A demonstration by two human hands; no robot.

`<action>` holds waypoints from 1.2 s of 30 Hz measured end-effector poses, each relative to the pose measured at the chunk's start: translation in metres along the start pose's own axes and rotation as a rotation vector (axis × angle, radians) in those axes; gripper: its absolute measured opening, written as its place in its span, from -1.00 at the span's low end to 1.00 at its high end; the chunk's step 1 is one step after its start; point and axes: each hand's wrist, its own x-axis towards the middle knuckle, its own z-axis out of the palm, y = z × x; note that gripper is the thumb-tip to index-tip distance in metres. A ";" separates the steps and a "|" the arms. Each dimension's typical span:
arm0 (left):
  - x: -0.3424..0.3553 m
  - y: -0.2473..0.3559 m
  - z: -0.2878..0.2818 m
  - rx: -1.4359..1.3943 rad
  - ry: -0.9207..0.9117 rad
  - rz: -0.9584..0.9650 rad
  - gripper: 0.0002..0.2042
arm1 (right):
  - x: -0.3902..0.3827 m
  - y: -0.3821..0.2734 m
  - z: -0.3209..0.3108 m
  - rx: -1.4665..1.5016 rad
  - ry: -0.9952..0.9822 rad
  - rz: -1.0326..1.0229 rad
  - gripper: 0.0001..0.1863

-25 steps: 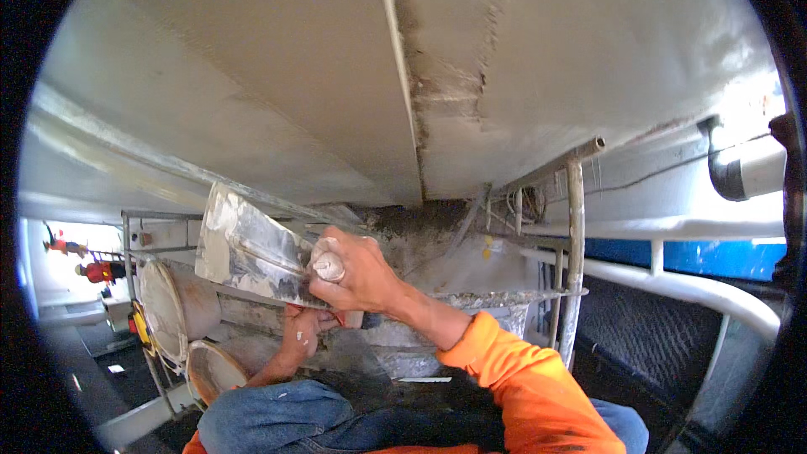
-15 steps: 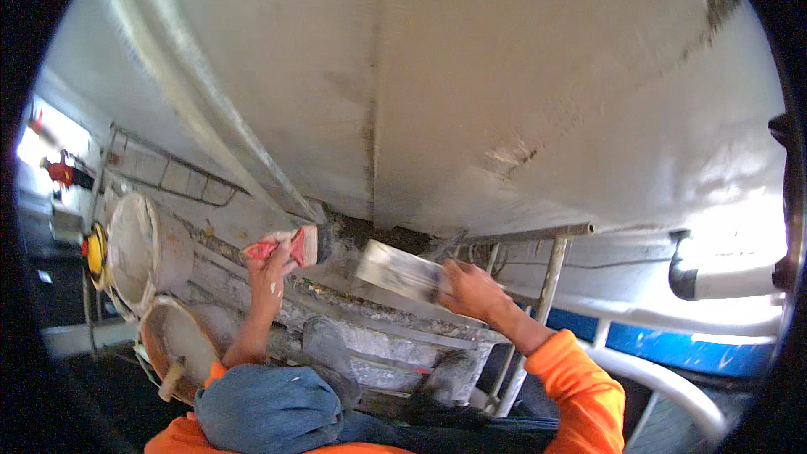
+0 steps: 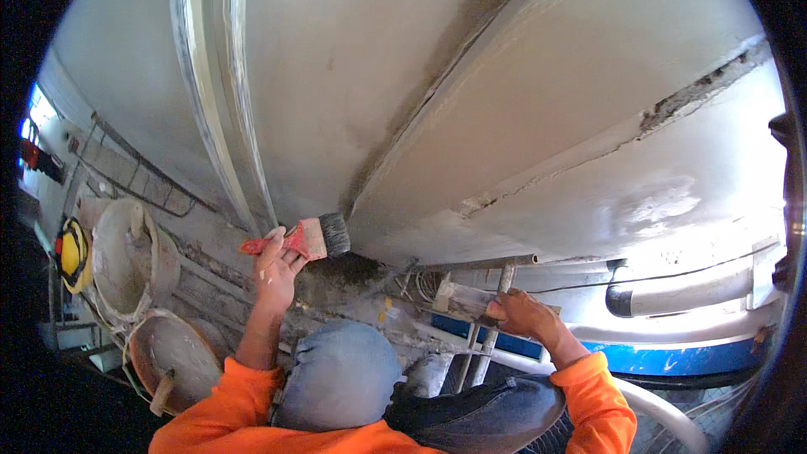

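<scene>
My left hand [image 3: 277, 273] grips a wide paintbrush [image 3: 313, 238] by its red handle, its dark bristles pointing right, just below two pale ridges on the overhead surface [image 3: 403, 50]. My right hand [image 3: 525, 314] is closed on a flat, putty-smeared trowel [image 3: 465, 301], held lower and to the right, near a metal scaffold post. The grey surface above carries a long dark seam [image 3: 445, 80] and a rough, pitted line at the right.
Two dirty buckets [image 3: 118, 269] and a yellow object [image 3: 74, 256] sit at the left. Scaffold pipes [image 3: 504, 277], a dark-elbowed white pipe [image 3: 672, 290] and a blue band [image 3: 672, 357] are at the right. Small red figures, apparently people, are at the far left.
My hands have moved apart, the brush to the left and the trowel right and down, lying flatter. The view has swung, showing more of the overhead surface.
</scene>
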 end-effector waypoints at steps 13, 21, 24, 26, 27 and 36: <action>-0.037 0.094 0.032 -0.069 0.001 0.461 -0.49 | -0.065 -0.123 -0.123 0.539 0.904 -0.452 -0.57; -0.169 0.129 0.108 0.420 -0.081 1.173 -0.58 | -0.004 -0.170 -0.131 1.271 0.704 -0.910 -0.39; -0.195 0.130 0.147 0.500 -0.100 1.230 -0.59 | -0.008 -0.167 -0.126 1.376 0.665 -1.138 -0.41; -0.204 0.115 0.178 0.674 -0.310 1.266 -0.57 | -0.013 -0.166 -0.127 1.523 0.470 -1.243 -0.48; -0.210 0.105 0.195 0.684 -0.345 1.256 -0.56 | -0.017 -0.165 -0.126 1.608 0.423 -1.290 -0.48; -0.254 0.009 0.264 1.141 -0.911 1.084 -0.82 | -0.073 -0.033 -0.112 1.947 1.278 -0.980 -0.75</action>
